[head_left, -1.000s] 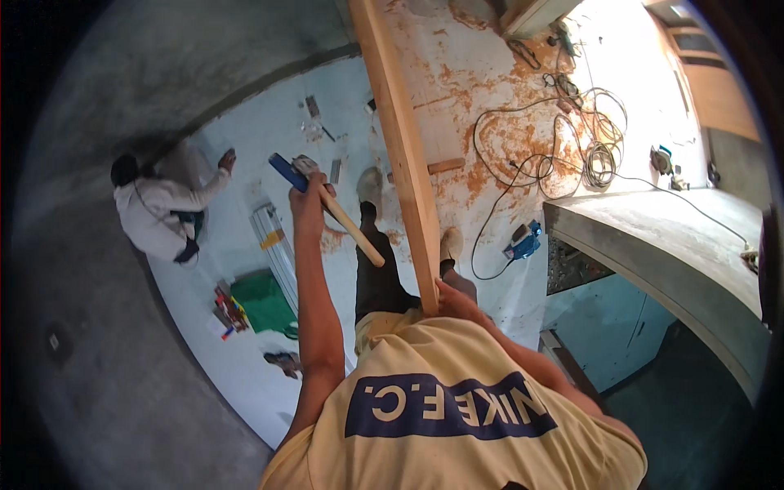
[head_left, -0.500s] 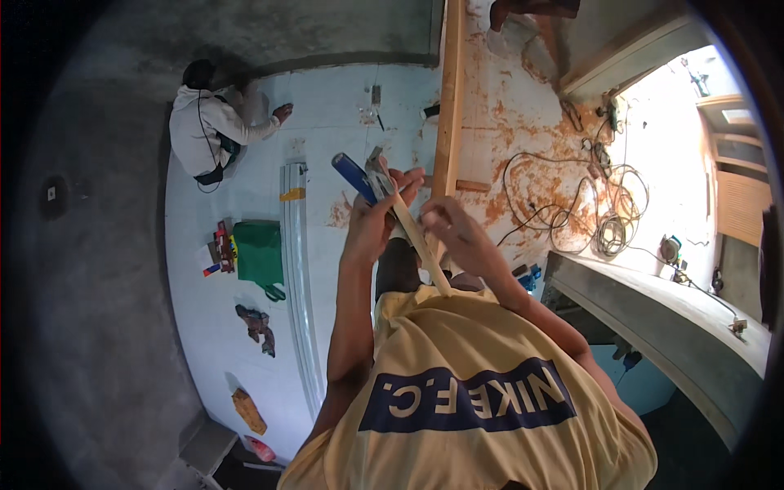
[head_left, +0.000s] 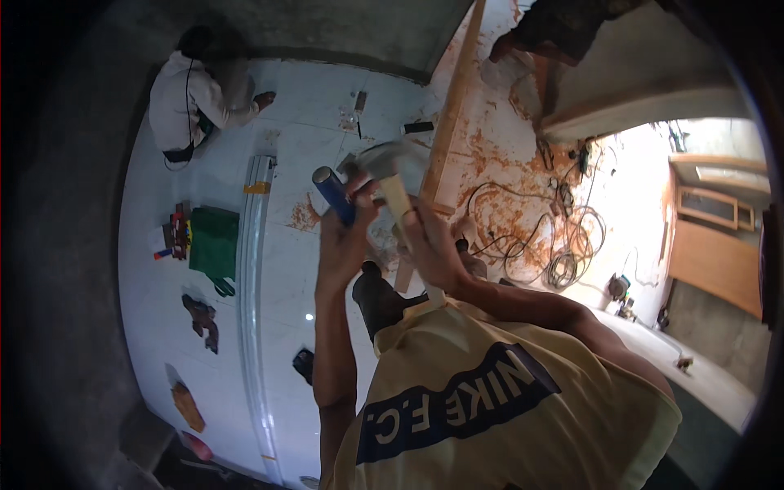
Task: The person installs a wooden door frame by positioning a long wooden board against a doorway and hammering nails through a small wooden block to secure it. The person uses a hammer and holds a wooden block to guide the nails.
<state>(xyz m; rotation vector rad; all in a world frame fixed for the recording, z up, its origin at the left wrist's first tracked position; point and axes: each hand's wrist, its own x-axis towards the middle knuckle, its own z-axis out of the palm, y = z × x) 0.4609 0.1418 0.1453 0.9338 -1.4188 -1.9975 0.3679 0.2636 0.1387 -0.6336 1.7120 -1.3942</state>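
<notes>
My right hand [head_left: 431, 245] is wrapped round the pale wooden handle of a hammer [head_left: 395, 194]. The hammer's metal head points away from me and is smeared by motion. In my left hand [head_left: 345, 241], just beside it, is a blue cylinder with a grey round end [head_left: 333, 191]; its lower part is hidden in my palm, so its kind does not show. Both hands are close together in front of my chest, above the floor.
A person in a light hooded top [head_left: 175, 102] crouches at the far left. Long metal profiles [head_left: 251, 327] lie on the white tiles beside a green bag [head_left: 214, 245]. A wooden beam [head_left: 453, 106] runs ahead. Coiled cables [head_left: 563, 265] lie at right; another person's leg [head_left: 543, 37] shows at top.
My right hand, earlier apart with loose fingers, has closed on the hammer's handle. Earlier the hammer rested at my left hand against the blue cylinder. The view has turned slightly.
</notes>
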